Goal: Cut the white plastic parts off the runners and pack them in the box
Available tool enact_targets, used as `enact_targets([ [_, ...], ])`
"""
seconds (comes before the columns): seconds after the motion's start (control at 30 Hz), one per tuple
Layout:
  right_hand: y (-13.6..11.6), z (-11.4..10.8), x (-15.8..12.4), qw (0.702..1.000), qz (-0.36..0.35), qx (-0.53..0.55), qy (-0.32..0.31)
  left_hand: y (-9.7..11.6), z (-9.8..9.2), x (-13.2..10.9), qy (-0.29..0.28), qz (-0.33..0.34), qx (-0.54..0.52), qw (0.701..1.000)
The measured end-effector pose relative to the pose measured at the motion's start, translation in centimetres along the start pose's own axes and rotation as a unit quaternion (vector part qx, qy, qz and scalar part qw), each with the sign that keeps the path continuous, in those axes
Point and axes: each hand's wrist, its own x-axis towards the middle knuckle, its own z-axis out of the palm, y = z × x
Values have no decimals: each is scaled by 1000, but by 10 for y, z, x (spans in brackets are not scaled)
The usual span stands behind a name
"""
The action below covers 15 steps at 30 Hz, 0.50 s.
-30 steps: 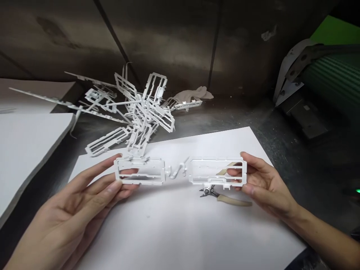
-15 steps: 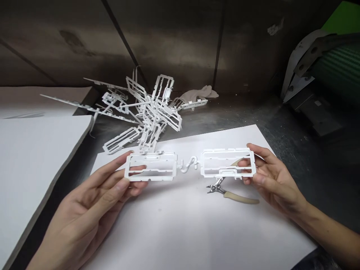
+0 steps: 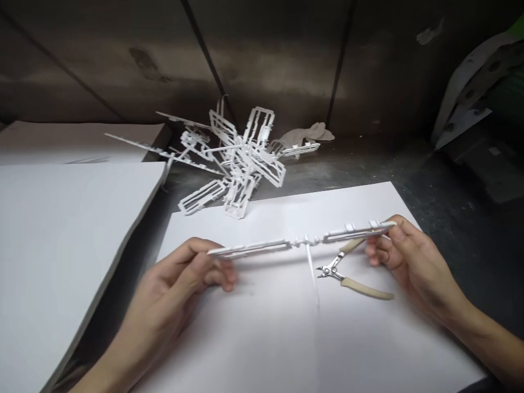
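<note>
Between my two hands hangs a white moulded plastic part (image 3: 262, 246), made of two slotted rectangular frames joined by a curved runner, with a thin sprue pin pointing down from the middle. It is tilted nearly edge-on to me. My left hand (image 3: 188, 275) pinches the outer end of the left frame. At the opposite end, my right hand (image 3: 409, 254) grips the right frame between thumb and fingers. Below the right frame, side cutters (image 3: 347, 279) with beige handles lie spread on a white sheet (image 3: 262, 338); the frame and my right hand cover part of one handle.
A tangled pile of similar white plastic frames (image 3: 245, 158) lies behind the sheet. A pale glove-like cloth (image 3: 311, 132) is beside it. Thick stacked white sheets (image 3: 73, 229) stand at left, a dark metal wall (image 3: 262, 60) behind. Machinery (image 3: 470, 93) is at far right.
My hands have turned the plastic part from facing me to nearly edge-on, so its sprue pin now shows. The view has shifted left, moving the scene rightward.
</note>
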Motion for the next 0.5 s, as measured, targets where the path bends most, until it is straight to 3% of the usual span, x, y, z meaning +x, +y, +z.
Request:
enact_targets([
  [0.17,1,1,2,997,24,-70,17,2,2,-2,-70,53,39,995],
  [0.37,5,-1,4,996,-33,-83,19,1,-1,-7,-24,91,41,995],
  [0.5,6,2,3,990,-100,-101,14,1,0,-7,-71,210,-1,975],
])
